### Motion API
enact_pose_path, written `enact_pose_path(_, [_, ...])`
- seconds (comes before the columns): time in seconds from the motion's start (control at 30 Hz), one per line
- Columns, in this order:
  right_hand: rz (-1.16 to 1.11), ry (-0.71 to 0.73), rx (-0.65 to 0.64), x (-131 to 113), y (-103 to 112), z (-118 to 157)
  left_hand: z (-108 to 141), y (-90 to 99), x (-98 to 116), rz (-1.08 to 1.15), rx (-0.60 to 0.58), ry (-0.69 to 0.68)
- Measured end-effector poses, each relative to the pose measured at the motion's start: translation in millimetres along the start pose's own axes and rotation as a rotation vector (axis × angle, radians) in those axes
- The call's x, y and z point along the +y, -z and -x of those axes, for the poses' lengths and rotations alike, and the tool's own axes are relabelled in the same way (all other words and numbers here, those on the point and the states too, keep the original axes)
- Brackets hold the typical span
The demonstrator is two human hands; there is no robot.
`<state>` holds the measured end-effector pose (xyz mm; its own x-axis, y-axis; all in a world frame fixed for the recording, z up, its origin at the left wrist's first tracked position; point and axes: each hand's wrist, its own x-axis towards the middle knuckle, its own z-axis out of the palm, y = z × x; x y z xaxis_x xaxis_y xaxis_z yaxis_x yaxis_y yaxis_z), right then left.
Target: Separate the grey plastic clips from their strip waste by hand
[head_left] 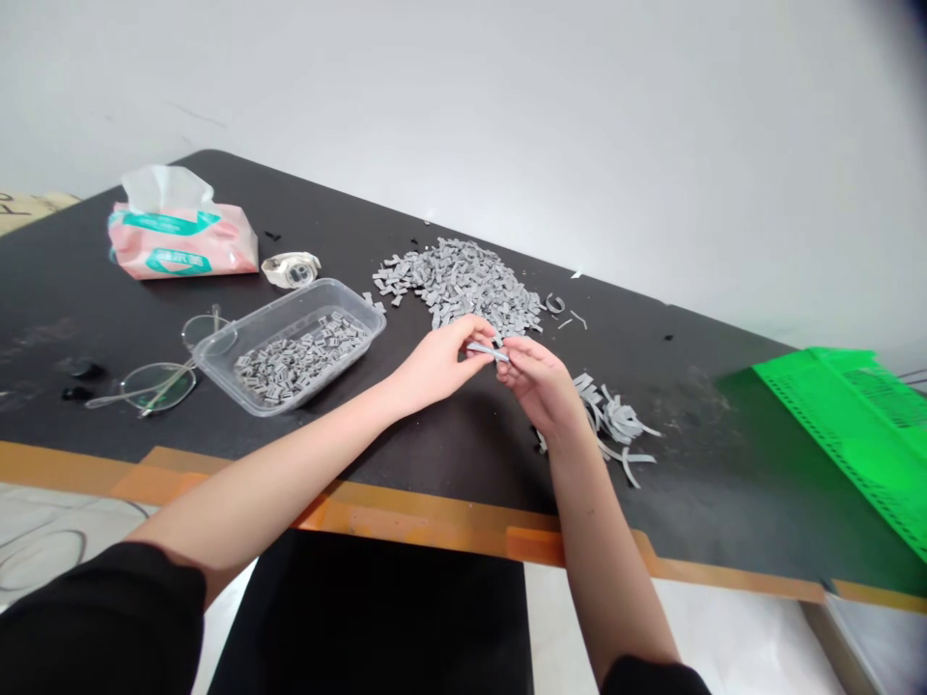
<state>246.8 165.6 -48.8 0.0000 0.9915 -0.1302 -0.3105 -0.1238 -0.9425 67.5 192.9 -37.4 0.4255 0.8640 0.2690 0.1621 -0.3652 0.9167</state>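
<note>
Between my two hands, just in front of the pile, is a thin grey strip. My left hand pinches its left end with thumb and fingers. The other end is in the closed fingers of my right hand. Behind them spreads a heap of small flat grey pieces. To the left stands a clear plastic tub holding many small grey parts. Beside my right wrist lies a loose bunch of grey strips, partly hidden by the arm.
A pink tissue pack and a white watch sit at the back left. Eyeglasses lie against the tub. A green plastic basket is at the right. Orange tape runs along the black table's front edge.
</note>
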Motion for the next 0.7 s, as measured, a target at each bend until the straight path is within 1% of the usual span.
enact_pose_path(0.1, [0.069, 0.027, -0.015, -1.7, 2.3, 0.5, -2.6, -0.4, -2.1, 0.223, 0.008, 0.072])
enact_pose_path(0.2, [0.104, 0.070, 0.008, -0.6, 3.1, 0.2, -5.5, -1.8, -4.5, 0.429, -0.033, 0.141])
enact_pose_path(0.27, [0.115, 0.096, 0.013, -0.1, 3.4, -0.1, -6.4, -2.2, -4.0, 0.476, -0.048, 0.153])
enact_pose_path(0.33, [0.123, 0.116, -0.015, -0.7, 3.7, 0.1, -5.6, -1.6, -1.2, 0.469, -0.049, 0.138])
enact_pose_path(0.4, [0.126, 0.128, -0.062, -2.0, 3.7, 0.8, -3.1, -0.6, 2.9, 0.399, -0.037, 0.096])
enact_pose_path(0.47, [0.133, 0.124, -0.088, -3.0, 3.0, 1.6, 0.6, 0.0, 6.5, 0.227, -0.015, 0.017])
enact_pose_path(0.53, [0.143, 0.107, -0.083, -3.1, 2.0, 2.3, 4.2, -0.5, 7.8, 0.011, 0.004, -0.070])
enact_pose_path(0.6, [0.149, 0.102, -0.070, -2.4, 1.0, 2.6, 6.7, -2.1, 6.3, -0.151, 0.010, -0.139])
enact_pose_path(0.7, [0.161, 0.105, -0.076, -1.1, 0.2, 2.7, 7.8, -4.8, 0.9, -0.267, 0.019, -0.218])
